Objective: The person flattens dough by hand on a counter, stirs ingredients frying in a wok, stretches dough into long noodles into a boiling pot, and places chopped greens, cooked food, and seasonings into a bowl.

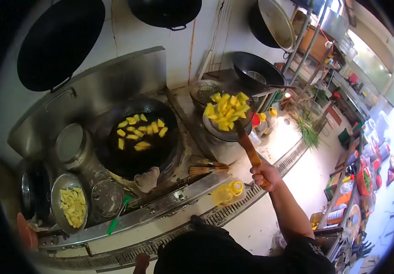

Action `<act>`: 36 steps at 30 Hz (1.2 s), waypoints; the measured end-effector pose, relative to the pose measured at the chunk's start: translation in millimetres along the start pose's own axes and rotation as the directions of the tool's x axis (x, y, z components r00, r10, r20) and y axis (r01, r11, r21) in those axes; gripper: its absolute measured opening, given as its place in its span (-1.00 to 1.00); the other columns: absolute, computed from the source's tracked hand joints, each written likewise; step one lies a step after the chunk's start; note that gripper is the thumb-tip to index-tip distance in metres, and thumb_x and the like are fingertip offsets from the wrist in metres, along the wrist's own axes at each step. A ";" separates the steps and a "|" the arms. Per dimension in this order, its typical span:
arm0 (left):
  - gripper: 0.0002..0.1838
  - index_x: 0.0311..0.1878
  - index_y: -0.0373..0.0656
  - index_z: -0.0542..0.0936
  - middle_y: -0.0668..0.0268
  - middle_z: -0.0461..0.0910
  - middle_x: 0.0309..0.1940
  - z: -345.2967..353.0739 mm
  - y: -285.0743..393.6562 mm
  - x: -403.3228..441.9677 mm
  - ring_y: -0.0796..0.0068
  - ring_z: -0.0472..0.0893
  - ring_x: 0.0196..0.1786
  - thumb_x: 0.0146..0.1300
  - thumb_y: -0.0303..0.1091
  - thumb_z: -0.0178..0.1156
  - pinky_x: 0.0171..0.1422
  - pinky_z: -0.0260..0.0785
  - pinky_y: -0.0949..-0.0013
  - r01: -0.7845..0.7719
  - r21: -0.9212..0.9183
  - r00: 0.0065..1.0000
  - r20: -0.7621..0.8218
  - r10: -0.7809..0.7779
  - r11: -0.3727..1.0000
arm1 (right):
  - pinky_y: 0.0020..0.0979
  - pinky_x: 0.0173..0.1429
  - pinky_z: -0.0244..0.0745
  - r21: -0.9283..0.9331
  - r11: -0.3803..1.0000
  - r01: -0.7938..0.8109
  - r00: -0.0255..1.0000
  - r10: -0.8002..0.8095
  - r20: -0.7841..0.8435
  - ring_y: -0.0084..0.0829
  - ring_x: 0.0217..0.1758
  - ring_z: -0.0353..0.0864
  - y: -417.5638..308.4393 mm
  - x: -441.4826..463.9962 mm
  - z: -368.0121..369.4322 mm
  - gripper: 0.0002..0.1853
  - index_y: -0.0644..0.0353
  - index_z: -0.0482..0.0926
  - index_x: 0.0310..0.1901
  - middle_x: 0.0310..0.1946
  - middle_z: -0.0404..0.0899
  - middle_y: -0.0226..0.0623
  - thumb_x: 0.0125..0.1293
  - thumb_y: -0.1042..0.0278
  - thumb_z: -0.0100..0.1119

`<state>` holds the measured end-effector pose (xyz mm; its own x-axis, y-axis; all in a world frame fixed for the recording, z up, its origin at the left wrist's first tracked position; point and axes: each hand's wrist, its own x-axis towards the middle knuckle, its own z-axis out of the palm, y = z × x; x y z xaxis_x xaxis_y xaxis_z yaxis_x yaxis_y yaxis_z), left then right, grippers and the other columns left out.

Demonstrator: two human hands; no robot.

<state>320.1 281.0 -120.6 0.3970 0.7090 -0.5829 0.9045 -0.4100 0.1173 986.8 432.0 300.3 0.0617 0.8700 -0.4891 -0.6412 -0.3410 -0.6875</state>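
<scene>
— The right hand is gripping the skimmer, which is bearing yellow pieces right of the wok!
— And the left hand?
— Peeking in at the bottom edge; I can't tell its grip.

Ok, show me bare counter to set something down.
Free: a small counter patch between the wok, the metal bowl right of it and the brushes. Crowded: the left end, with pot, bowl of yellow pieces and green tool.
</scene>
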 end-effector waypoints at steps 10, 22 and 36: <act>-0.68 -0.18 -0.04 0.66 0.27 0.63 -0.18 26.2 -7.2 -15.8 0.22 0.58 -0.06 0.27 -0.11 -0.02 0.12 0.38 0.16 0.156 -0.232 0.987 0.080 -0.141 0.960 | -0.38 -0.60 0.32 -0.663 0.739 0.122 0.808 -0.462 -0.366 -0.43 -0.66 0.37 39.1 44.7 -22.5 -0.56 0.16 0.35 0.08 -0.59 0.38 -0.29 0.09 0.58 -0.06; -0.92 -0.49 -0.09 0.60 0.24 0.54 -0.52 -16.5 29.3 -19.7 0.30 0.60 -0.32 0.06 -0.35 0.19 -0.19 0.48 0.26 0.097 -0.264 0.993 -0.044 -0.113 0.959 | -0.31 -0.28 0.43 -0.976 0.166 0.141 0.624 -0.781 -0.042 -0.24 -0.40 0.53 30.5 46.1 -12.5 -0.39 0.19 0.29 0.25 -0.38 0.54 -0.09 0.07 0.59 -0.09; -0.87 -0.37 -0.08 0.66 0.25 0.63 -0.17 79.4 47.1 -66.5 0.28 0.60 -0.08 0.06 -0.34 0.15 0.04 0.45 0.25 0.398 -0.839 0.826 0.152 -0.543 0.372 | -0.56 -0.74 0.09 -0.608 0.741 0.283 0.956 -0.270 0.116 -0.63 -0.77 0.17 45.1 146.3 141.0 -0.69 0.07 0.44 -0.09 -0.68 0.24 -0.48 0.12 0.58 -0.06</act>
<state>323.9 169.0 -140.2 -0.1865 0.7209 -0.6675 0.6249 0.6113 0.4856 859.1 594.2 273.5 0.1436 0.9650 -0.2195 0.0075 -0.2229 -0.9748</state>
